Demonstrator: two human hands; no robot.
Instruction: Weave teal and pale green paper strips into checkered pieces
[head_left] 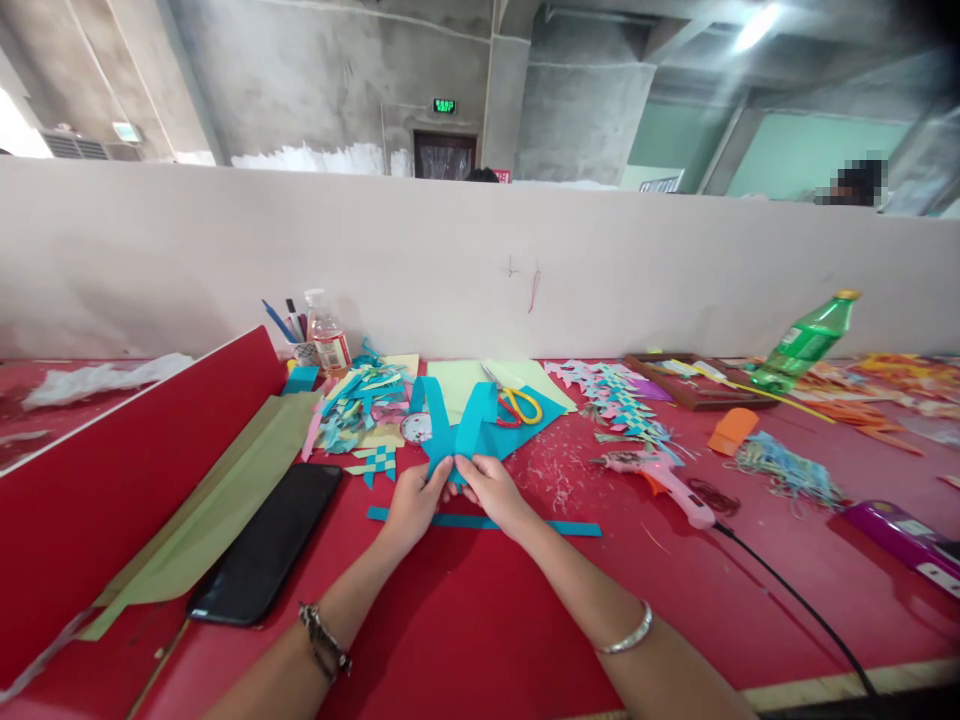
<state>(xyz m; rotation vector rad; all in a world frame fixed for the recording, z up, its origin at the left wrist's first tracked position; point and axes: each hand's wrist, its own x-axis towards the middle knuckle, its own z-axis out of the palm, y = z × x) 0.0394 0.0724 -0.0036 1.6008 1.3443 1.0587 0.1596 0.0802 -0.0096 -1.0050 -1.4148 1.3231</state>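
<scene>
Our left hand (414, 498) and right hand (493, 488) meet, pinching blue paper strips (475, 418) well inside the desk's (450, 630) near edge.

Near tabletop (480, 630) lies open; glue gun (671, 487) (corded) bars right.

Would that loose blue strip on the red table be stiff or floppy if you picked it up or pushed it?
The strip is probably light and floppy: it looks thin, and the similar blue pieces in the left hand and right hand curve over. Lying flat, it would likely slide rather than roll.
</scene>
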